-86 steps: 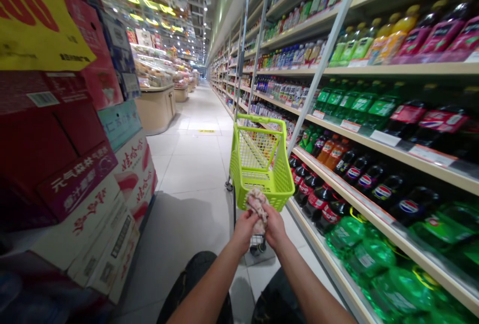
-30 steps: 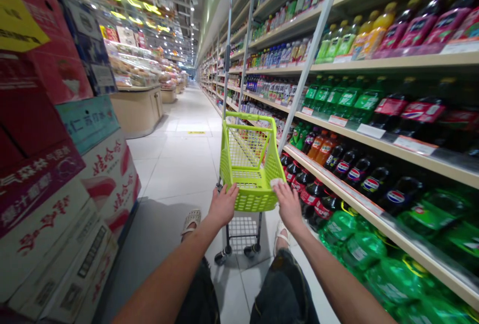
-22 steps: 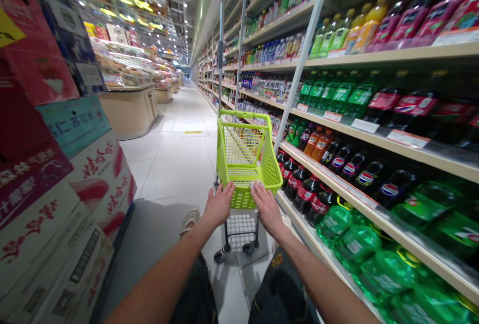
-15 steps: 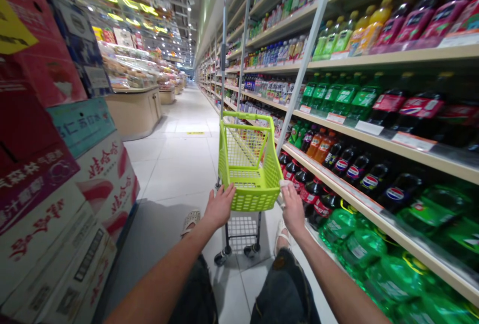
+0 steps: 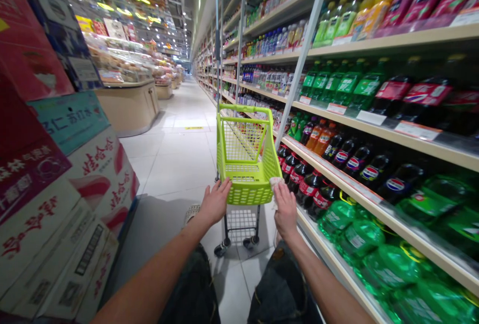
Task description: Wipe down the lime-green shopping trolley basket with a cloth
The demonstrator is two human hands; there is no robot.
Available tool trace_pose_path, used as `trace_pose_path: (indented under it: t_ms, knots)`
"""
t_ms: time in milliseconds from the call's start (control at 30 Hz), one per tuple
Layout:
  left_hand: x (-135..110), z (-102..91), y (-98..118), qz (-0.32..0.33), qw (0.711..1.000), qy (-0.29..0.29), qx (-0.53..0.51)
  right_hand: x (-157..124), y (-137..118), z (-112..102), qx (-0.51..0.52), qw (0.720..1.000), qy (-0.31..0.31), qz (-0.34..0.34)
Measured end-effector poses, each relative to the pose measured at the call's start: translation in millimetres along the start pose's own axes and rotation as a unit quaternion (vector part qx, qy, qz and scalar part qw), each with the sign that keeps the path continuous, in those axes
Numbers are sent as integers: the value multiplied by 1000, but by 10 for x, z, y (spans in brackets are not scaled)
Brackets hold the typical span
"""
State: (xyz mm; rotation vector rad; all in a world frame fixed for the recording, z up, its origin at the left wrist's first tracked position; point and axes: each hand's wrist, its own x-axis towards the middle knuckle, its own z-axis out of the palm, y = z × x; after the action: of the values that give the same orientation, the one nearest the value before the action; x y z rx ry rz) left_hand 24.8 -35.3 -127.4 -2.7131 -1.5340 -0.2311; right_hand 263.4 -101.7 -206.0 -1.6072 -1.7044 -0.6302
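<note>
Stacked cartons (image 5: pixel 107 174) stand at the near left, beside the pale tiled floor (image 5: pixel 175 157). The left hand (image 5: pixel 214 203) is loosely spread and holds nothing, its fingertips at the near left corner of the green basket (image 5: pixel 249 195). That basket sits mid-scene on a wheeled frame (image 5: pixel 242 229). At its near right corner, the right hand (image 5: pixel 286 210) holds a pale cloth (image 5: pixel 276 181) against the rim. Farther right, bottles (image 5: pixel 364 238) line long shelves (image 5: pixel 374 109).

Floor (image 5: pixel 170 167) was passable between left hand (image 5: pixel 215 205) and stacked cartons (image 5: pixel 99 162). Green cart (image 5: pixel 249 194) blocked straight ahead; bottle shelves (image 5: pixel 392 43) walled off right side.
</note>
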Motion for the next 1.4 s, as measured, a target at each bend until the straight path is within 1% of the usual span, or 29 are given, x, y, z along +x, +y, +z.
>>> trace_pose_path:
  t_ms: [100, 133, 167, 233, 300, 367, 400, 500, 533, 567, 633, 700, 767, 833, 900, 933, 1000, 1100, 1167, 1233, 1333, 1400]
  knots:
    - [-7, -13, -6, -2, 1000, -2, 1, -143, -126, 102, -12, 996, -79, -33]
    - [-11, -14, -11, -2, 1000, -3, 1, -204, -173, 122, -11, 994, -95, -46]
    - [-15, -11, -16, -1, 1000, -3, 0, -247, -225, 122, -7, 994, -98, -55]
    - [-24, 0, -24, 1, 1000, -3, -2, -248, -339, 75, 6, 996, -69, -59]
    - [-30, 13, -27, -2, 1000, -2, -2, -151, -457, 15, 22, 998, -29, -56]
    - [-35, 20, -28, -8, 1000, 3, -3, -49, -564, 11, 28, 998, -21, -55]
    - [-36, 20, -30, -9, 1000, 6, -5, -26, -610, 38, 27, 997, -34, -57]
    - [-35, 4, -48, -3, 1000, 7, -17, -77, -736, 165, 25, 991, -110, -72]
    - [-32, -3, -58, 1, 1000, 4, -23, -101, -782, 195, 27, 989, -126, -79]
    - [-26, -10, -71, 5, 1000, 2, -31, -106, -834, 212, 32, 987, -129, -85]
    - [-12, -25, -96, 8, 999, 1, -52, -43, -950, 209, 42, 989, -102, -95]
    - [2, -43, -115, 1, 997, 9, -81, 86, -1058, 205, 48, 991, -64, -104]
    - [5, -70, -124, -13, 994, 14, -105, 171, -1126, 250, 43, 991, -55, -114]
    - [-9, -105, -122, -14, 993, 5, -118, 132, -1145, 341, 34, 987, -83, -132]
    - [-34, -139, -114, -8, 993, -12, -119, 6, -1129, 424, 29, 980, -120, -157]
    - [-46, -153, -111, -8, 993, -17, -116, -53, -1113, 442, 27, 978, -127, -161]
    - [-63, -171, -106, -10, 994, -25, -109, -91, -1079, 409, 29, 982, -108, -155]
    - [-75, -184, -100, -4, 994, -36, -102, 47, -1043, 265, 43, 988, -55, -135]
    - [-82, -189, -92, 2, 994, -38, -100, 125, -1028, 220, 41, 992, -40, -116]
    - [-87, -190, -84, 5, 994, -37, -99, 85, -1003, 254, 29, 990, -59, -124]
    - [-79, -176, -72, 4, 996, -34, -84, -107, -935, 332, 17, 981, -105, -162]
    - [-64, -155, -52, 6, 998, -27, -64, -154, -885, 297, 19, 982, -106, -152]
